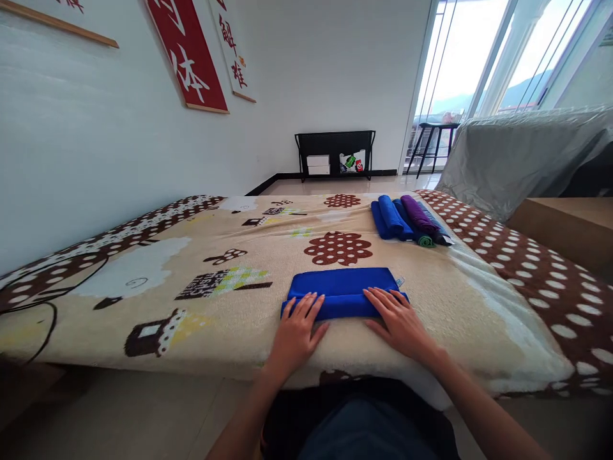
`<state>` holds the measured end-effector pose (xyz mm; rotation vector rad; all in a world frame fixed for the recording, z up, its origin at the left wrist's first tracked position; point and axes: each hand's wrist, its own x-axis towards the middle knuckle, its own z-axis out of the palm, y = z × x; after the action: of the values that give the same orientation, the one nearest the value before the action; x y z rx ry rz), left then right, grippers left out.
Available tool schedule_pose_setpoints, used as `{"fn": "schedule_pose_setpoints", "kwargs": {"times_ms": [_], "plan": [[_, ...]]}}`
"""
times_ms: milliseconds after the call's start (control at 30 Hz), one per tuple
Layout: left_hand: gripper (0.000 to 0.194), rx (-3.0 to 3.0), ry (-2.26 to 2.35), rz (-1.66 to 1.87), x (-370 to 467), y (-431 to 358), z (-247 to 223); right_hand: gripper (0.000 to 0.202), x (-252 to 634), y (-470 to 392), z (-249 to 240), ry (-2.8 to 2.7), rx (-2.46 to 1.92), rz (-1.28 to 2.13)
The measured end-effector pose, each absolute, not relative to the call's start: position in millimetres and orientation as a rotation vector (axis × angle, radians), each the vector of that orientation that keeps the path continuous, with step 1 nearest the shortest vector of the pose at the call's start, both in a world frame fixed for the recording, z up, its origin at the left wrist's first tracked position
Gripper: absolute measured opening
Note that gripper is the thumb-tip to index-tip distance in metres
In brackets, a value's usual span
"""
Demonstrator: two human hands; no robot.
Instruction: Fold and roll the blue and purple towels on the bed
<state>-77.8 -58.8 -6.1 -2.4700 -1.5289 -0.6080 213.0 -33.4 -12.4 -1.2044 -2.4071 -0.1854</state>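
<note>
A blue towel (342, 280) lies on the bed in front of me, its near edge turned over into a flat roll and its far part still spread flat. My left hand (299, 326) rests on the left end of the rolled edge, fingers stretched out and slightly apart. On the right end lies my right hand (395, 316), its fingers also extended over the fold. A small pale tag (400, 281) shows at the towel's far right corner. Farther back to the right is a pile of rolled towels, with a blue roll (390, 214) and a purple roll (418, 214) on top.
A cream patterned blanket (239, 255) with a brown dotted border covers the bed. A cardboard box (569, 223) and a sheet-covered piece of furniture (527, 153) stand on the right. A black rack (335, 144) is by the far wall, and a stool (433, 137) near the window.
</note>
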Motion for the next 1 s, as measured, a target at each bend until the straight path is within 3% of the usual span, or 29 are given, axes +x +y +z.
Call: {"fn": "schedule_pose_setpoints", "kwargs": {"times_ms": [167, 367, 533, 767, 1000], "plan": [[0.056, -2.527, -1.627, -0.575, -128.4, -60.5, -2.0, 0.062, 264.9, -26.0, -23.4, -2.356, -1.348, -0.139], [0.051, -2.476, -1.714, -0.568, -133.4, -59.5, 2.4, 0.061, 281.9, -24.9, -31.3, -2.322, -1.395, -0.205], [0.059, -2.412, -1.61, -0.587, -110.1, -60.4, 15.3, 0.062, 262.5, -29.6, -18.5, -2.258, -1.364, -0.288], [0.063, -2.695, -1.393, -0.489, -61.5, -42.5, 27.5, 0.054, 211.2, -25.0, 4.3, -2.446, -1.153, -0.063], [0.054, -2.611, -1.578, -0.594, -132.0, -53.6, 4.8, 0.06, 264.3, -22.4, -11.3, -2.39, -1.267, 0.038]]}}
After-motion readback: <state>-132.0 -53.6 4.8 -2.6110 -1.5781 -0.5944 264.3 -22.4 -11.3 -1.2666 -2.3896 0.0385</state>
